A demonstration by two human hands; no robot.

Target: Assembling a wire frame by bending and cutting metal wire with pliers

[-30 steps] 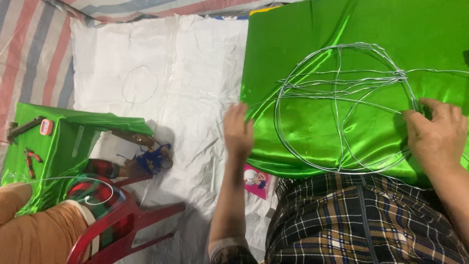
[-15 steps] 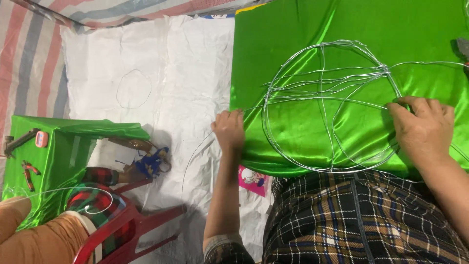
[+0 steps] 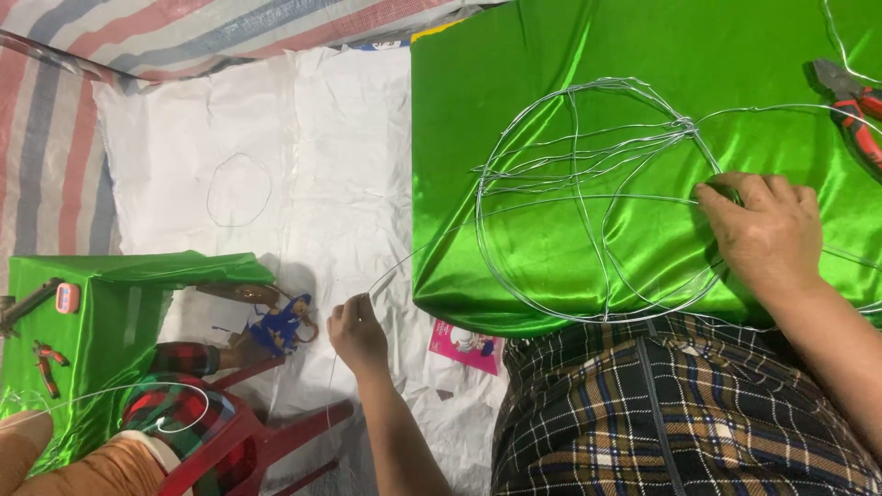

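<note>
Here, my left hand (image 3: 356, 332) was pinched shut on a thin loose strand of silver wire (image 3: 390, 271), fingertips together, over the crinkled white plastic sheet (image 3: 312, 184) just off the cloth's left edge. The strand ran up and right from that pinch toward the round frame of bent silver wire (image 3: 588, 197). My right hand (image 3: 767, 234) lay palm down on the frame's right side, fingers curled over its rim; I could not tell whether they were truly clamped on the wire or only pressing it. The frame rested flat on the shiny green satin cloth (image 3: 478, 119), just beyond my checked lap. Red-handled pliers (image 3: 850, 101) lay on the cloth at the far right. A small pink printed card (image 3: 467, 345) sat on the sheet near the cloth's lower left corner. Further left stood a red plastic stool (image 3: 248, 441).
</note>
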